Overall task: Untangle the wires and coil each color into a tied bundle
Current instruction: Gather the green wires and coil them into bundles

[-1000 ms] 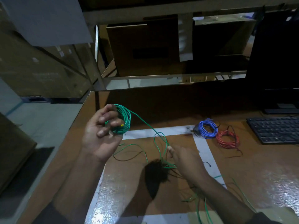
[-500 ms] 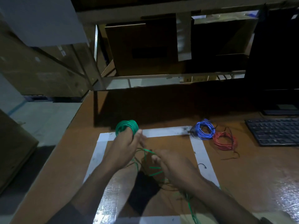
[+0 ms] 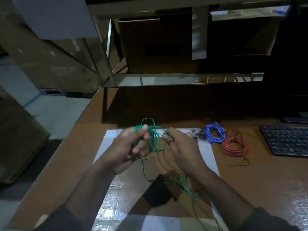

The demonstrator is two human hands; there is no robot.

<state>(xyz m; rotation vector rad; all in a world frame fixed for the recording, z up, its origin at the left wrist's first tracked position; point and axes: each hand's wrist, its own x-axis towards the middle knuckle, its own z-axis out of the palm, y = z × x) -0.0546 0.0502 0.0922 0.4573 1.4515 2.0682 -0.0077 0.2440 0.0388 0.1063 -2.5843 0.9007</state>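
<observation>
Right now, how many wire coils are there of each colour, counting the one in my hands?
Green wire coil, held in the left hand, its strand pinched by the right hand: 1
Blue wire coil, on the table: 1
Red wire coil, on the table touching the blue one: 1
Total: 3

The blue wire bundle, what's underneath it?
The blue wire bundle lies on the brown table, at the white tape corner beside the red wire bundle. Whatever lies directly beneath its coils is covered.
</observation>
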